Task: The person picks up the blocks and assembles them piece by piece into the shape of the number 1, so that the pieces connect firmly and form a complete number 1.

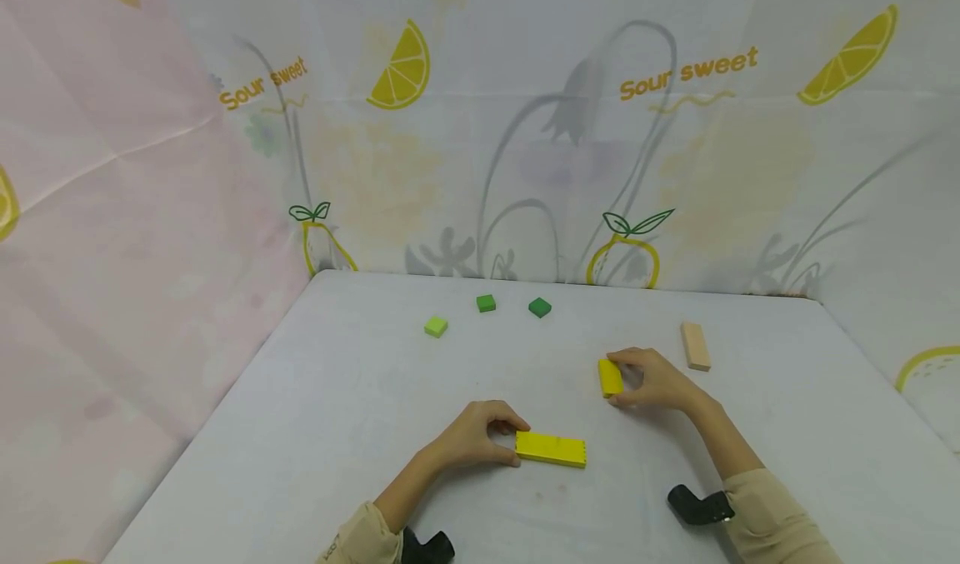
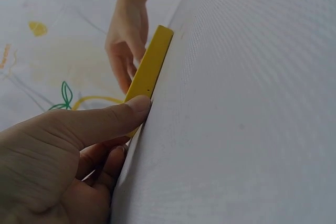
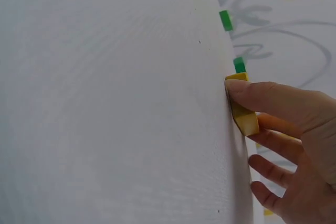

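A long yellow block (image 1: 551, 449) lies flat near the middle front of the white table. My left hand (image 1: 480, 437) pinches its left end between thumb and fingers, as the left wrist view also shows. Farther back and to the right, my right hand (image 1: 654, 381) holds a shorter yellow block (image 1: 610, 378) by its two ends. In the right wrist view the thumb presses one end of that short block (image 3: 243, 109), with fingers behind the other. The two yellow blocks are apart.
A plain wooden block (image 1: 696, 346) lies beyond the right hand. Toward the back sit a light green block (image 1: 436, 326), a green block (image 1: 486, 303) and a dark green block (image 1: 540, 307). A patterned cloth (image 1: 465, 172) hangs behind the table (image 1: 337, 364).
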Action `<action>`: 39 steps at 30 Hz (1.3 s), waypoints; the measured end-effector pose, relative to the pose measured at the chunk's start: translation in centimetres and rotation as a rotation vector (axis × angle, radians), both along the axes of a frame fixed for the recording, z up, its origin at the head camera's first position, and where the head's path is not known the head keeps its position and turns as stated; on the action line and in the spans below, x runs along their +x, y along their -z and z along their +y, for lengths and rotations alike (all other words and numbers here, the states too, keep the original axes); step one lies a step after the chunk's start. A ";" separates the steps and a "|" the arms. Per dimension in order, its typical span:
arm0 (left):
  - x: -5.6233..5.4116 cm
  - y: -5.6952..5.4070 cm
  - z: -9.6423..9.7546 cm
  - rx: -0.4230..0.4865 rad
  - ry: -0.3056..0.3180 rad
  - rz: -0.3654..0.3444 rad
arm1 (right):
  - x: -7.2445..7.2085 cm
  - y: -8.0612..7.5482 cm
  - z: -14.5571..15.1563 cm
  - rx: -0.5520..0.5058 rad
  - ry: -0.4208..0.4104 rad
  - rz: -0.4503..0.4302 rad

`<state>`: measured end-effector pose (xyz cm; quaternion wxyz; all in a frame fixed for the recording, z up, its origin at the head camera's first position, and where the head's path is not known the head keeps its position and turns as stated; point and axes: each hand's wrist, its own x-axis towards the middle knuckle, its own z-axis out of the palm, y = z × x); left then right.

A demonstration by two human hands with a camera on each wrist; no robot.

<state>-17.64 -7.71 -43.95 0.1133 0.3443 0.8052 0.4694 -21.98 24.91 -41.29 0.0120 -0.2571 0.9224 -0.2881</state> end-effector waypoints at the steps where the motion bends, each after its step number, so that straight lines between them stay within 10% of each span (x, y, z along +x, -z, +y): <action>1: 0.0 0.0 0.0 0.001 0.000 0.001 | 0.0 0.0 0.0 -0.005 -0.001 0.004; 16: 0.1 -0.2 0.0 0.010 0.012 0.022 | 0.5 0.6 -0.2 -0.061 0.103 0.039; 39: 0.1 -0.2 0.0 0.011 0.007 0.025 | 0.5 0.5 -3.2 -0.156 0.015 0.011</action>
